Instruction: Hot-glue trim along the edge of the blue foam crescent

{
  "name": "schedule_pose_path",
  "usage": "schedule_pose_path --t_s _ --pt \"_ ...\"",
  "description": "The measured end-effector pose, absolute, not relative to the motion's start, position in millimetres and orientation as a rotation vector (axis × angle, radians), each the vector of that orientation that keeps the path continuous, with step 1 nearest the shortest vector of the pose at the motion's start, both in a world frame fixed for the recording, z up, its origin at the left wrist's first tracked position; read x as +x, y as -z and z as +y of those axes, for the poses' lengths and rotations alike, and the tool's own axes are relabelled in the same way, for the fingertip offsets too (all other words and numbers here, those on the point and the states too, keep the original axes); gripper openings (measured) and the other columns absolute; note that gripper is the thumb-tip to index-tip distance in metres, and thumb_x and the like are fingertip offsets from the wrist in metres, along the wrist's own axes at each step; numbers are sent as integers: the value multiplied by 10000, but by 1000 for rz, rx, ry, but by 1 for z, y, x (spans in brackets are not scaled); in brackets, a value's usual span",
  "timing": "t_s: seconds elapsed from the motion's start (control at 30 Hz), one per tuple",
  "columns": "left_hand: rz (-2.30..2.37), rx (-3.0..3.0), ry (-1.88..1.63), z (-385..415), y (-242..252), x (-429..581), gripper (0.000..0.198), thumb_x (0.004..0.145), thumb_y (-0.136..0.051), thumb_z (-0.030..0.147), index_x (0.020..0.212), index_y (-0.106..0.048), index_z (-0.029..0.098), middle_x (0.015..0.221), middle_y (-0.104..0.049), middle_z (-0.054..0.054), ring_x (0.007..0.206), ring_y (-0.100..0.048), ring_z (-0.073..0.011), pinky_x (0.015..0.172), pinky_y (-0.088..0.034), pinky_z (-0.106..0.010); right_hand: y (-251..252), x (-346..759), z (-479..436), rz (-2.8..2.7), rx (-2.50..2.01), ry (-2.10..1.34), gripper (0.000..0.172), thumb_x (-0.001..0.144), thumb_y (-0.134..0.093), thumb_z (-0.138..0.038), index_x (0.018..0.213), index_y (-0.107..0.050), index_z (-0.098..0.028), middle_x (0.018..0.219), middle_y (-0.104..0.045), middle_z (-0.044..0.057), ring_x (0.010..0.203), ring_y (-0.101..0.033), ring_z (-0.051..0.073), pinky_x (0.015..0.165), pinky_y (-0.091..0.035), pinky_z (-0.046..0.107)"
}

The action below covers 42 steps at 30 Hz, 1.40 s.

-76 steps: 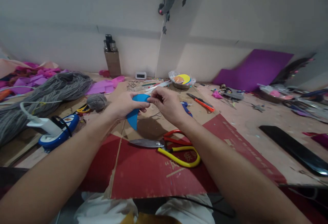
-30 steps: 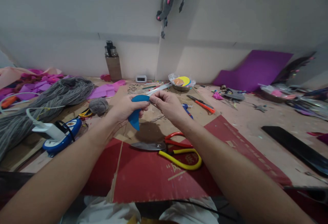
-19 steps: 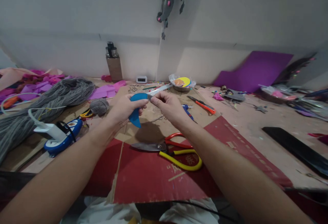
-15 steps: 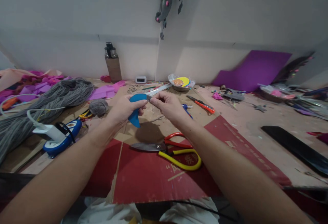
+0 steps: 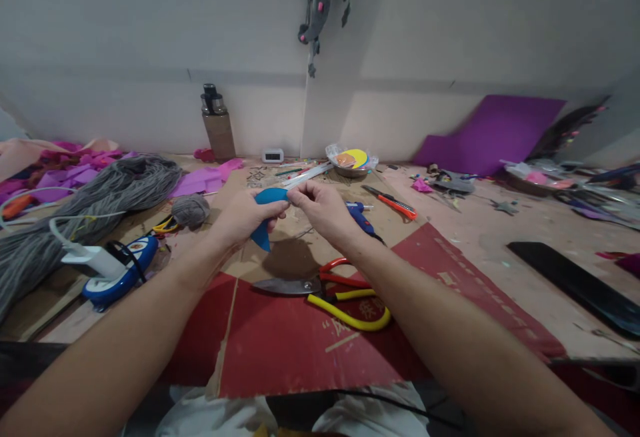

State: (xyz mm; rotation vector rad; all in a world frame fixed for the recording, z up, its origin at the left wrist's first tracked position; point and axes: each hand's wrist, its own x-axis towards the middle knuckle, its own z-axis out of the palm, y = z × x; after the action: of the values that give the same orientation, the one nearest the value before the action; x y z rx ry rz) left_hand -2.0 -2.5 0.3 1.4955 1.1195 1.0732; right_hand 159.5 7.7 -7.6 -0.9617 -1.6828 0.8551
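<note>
A blue crescent-shaped piece, apparently felt (image 5: 261,235), is up above the cardboard. My left hand (image 5: 240,215) is closed around its middle, with the thumb lying across the front. At the crescent's upper tip, my right hand (image 5: 320,209) pinches with thumb and forefinger, and the fingertips of both hands meet there. Whatever small piece may lie under the pinch is hidden. Below the hands, scissors with red and yellow handles (image 5: 357,322) rest on the red cardboard (image 5: 280,357). A blue glue gun (image 5: 359,218) lies just beyond my right wrist, partly covered by it.
Grey yarn (image 5: 125,183) and a small yarn ball (image 5: 191,211) lie left, near a blue-and-white power strip (image 5: 117,277). An orange utility knife (image 5: 397,206), a bowl of cutouts (image 5: 353,163), a grey star (image 5: 505,207) and a black slab (image 5: 575,287) are also on the table.
My right fingers have closed in over the crescent's upper tip, covering a grey bit that showed there before. More of the glue gun shows now. The view has shifted slightly.
</note>
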Motion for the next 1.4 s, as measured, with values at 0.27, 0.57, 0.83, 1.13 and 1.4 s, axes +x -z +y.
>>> schedule_pose_path --t_s 0.27,0.57,0.83,1.13,1.4 --pt "1162 1326 -1247 10 5 -7 242 619 -744 313 665 -578 144 504 -527 16 410 -459 -83 401 -374 -197 13 163 11 -1750 -1128 -952 376 850 -435 -567 848 -499 -197 742 -538 -2 598 -465 100 530 -360 227" --pt "1090 1087 -1905 36 -6 -41 172 613 -716 222 634 -561 152 559 -564 14 429 -467 -77 407 -402 -204 0 177 -4 -1801 -1121 -1107 255 768 -601 -422 730 -564 -173 600 -469 -45 511 -369 69 471 -277 215" --pt "1085 972 -2044 40 -19 -58 155 644 -662 160 566 -528 150 525 -534 24 427 -462 -74 414 -419 -207 -27 218 -25 -1528 -795 -1345 282 730 -681 -447 798 -576 -194 580 -396 -60 488 -309 61 447 -205 217" --pt "1110 941 -1980 42 -16 -60 181 626 -678 161 543 -518 167 517 -518 31 432 -443 -70 414 -402 -205 -81 249 -60 -1334 -623 -1101 227 793 -589 -428 696 -609 -225 558 -347 -76 474 -313 17 423 -197 239" --pt "1105 914 -1952 44 -14 -63 157 611 -689 167 577 -536 168 534 -533 26 441 -458 -76 428 -406 -207 -72 235 -78 -1834 -898 -673 290 835 -547 -488 763 -696 -249 784 -637 20 736 -587 144 643 -479 337"
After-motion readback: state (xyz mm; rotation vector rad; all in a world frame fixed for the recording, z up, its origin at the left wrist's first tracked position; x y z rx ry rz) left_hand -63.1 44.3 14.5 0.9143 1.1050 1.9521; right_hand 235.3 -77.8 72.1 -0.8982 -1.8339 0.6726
